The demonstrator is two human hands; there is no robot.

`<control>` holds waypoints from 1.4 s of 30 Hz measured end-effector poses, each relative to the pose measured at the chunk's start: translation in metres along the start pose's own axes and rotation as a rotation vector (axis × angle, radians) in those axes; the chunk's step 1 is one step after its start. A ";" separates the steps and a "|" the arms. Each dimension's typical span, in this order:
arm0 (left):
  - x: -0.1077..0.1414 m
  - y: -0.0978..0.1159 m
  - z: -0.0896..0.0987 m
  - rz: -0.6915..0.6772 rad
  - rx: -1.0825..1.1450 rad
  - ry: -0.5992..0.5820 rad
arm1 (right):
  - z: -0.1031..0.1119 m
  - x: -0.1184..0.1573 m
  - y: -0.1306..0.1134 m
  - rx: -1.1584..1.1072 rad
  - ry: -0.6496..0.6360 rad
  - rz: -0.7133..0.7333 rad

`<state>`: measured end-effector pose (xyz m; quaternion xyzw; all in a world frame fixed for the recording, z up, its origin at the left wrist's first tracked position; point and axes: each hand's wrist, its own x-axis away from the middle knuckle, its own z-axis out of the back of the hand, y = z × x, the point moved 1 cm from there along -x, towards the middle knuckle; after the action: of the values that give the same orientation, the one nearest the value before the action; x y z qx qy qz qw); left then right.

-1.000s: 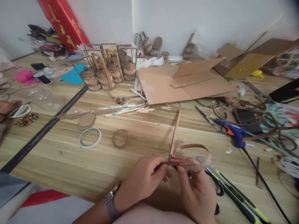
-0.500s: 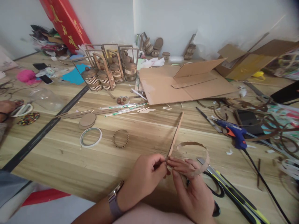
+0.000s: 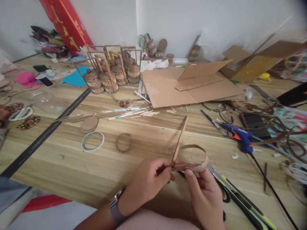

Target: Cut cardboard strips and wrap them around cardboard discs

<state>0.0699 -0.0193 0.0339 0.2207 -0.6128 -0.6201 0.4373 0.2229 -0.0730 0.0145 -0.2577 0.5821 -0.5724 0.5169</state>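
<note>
My left hand [image 3: 152, 179] pinches the near end of a narrow cardboard strip [image 3: 181, 135], whose other end points away across the table. A thin curled cardboard strip [image 3: 195, 147] bends in a loop to the right of it, and my right hand [image 3: 203, 188] grips this loop along its near side, fingers inside and thumb outside. The two pieces meet close to my left fingertips; whether they are joined there I cannot tell. Black-handled scissors [image 3: 225, 195] lie partly hidden beneath my right hand, beside a yellow-and-black utility knife [image 3: 242, 201].
A blue glue gun [image 3: 242, 137] with its cord lies at right among curled brown strips. Ahead are a cardboard sheet [image 3: 163, 88], small lidded baskets [image 3: 110, 81] and cut sticks [image 3: 150, 113]. A tape roll [image 3: 83, 145] and cardboard discs [image 3: 89, 125] lie left. Another person's hand [image 3: 3, 113] is at far left.
My right hand has shifted its hold along the curled strip, thumb and fingers now closed around its near side. The loop has moved slightly left, while my left hand keeps its pinch.
</note>
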 end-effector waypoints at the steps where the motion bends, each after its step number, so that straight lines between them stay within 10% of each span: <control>1: 0.000 0.001 0.000 0.008 0.027 -0.002 | 0.000 0.001 0.001 0.019 -0.003 0.022; 12: -0.007 0.007 -0.003 0.238 0.191 -0.011 | -0.002 0.004 0.000 0.254 -0.105 0.346; 26: -0.001 0.009 0.000 0.158 -0.015 -0.032 | -0.002 -0.001 -0.004 0.004 -0.054 0.050; 42: 0.000 0.004 -0.001 -0.054 -0.222 0.003 | 0.001 0.000 -0.002 0.579 -0.095 0.602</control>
<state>0.0715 -0.0195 0.0377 0.1882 -0.5333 -0.6954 0.4433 0.2232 -0.0734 0.0162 0.0538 0.4219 -0.5233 0.7384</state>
